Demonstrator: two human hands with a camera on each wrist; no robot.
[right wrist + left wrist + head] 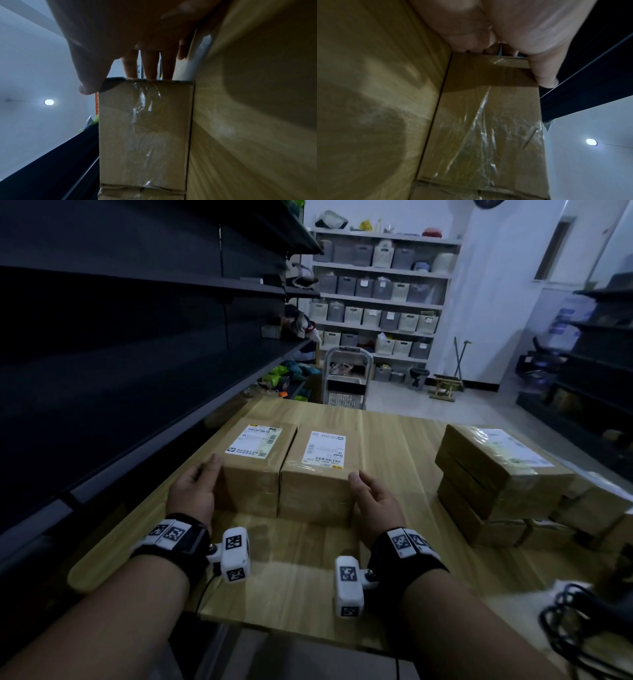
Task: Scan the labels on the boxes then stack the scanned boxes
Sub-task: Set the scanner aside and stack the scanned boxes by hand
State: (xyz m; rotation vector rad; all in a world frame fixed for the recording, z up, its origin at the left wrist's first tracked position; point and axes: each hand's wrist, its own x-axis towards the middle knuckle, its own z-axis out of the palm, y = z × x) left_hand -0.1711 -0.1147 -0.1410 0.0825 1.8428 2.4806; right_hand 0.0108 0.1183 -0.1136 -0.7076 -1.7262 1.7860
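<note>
Two taped cardboard boxes stand side by side, touching, on the wooden table [308, 570], each with a white label on top. My left hand [197, 486] lies flat against the outer side of the left box [255, 463], thumb [544, 75] at its top edge. Against the outer side of the right box [318, 477] presses my right hand [375, 501], fingers [150, 65] straight, thumb [89, 83] over the top corner. The wrist views show the taped front faces of the left box [488, 121] and the right box [145, 135] resting on the table.
A stack of labelled boxes [496, 474] sits at the table's right, with smaller boxes [548, 532] around its base. A black coiled cable [582, 625] lies at the near right corner. Dark shelving [137, 354] runs along the left; a cart [346, 378] stands beyond the table.
</note>
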